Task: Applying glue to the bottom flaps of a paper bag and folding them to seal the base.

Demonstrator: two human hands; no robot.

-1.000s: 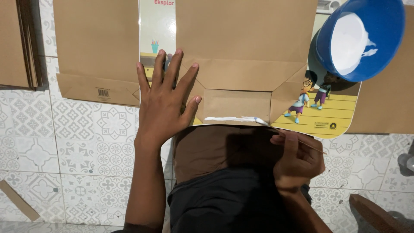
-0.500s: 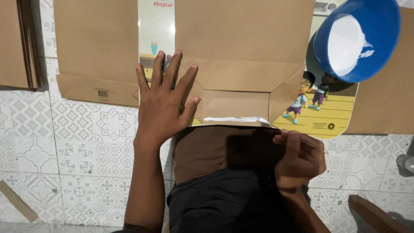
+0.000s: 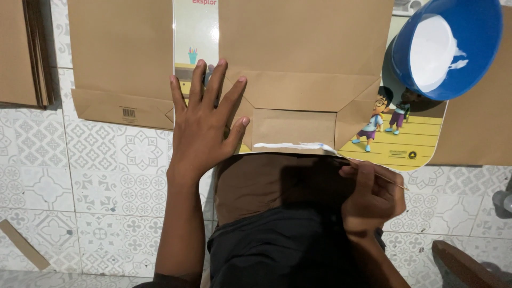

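Observation:
A brown paper bag lies flat on a colourful cartoon board, its bottom folded open toward me. My left hand presses flat, fingers spread, on the bag's left bottom fold. My right hand pinches a thin stick whose tip touches a white line of glue along the near flap edge. A blue bowl with white glue sits at the upper right.
Another flat brown bag lies to the left, with a stack of brown sheets at the far left. Brown paper lies at the right. The floor is patterned grey-white tile. My lap fills the lower middle.
My right hand has slid right along the flap edge with the stick, and the white glue line now shows longer. My left hand stays pressed in place.

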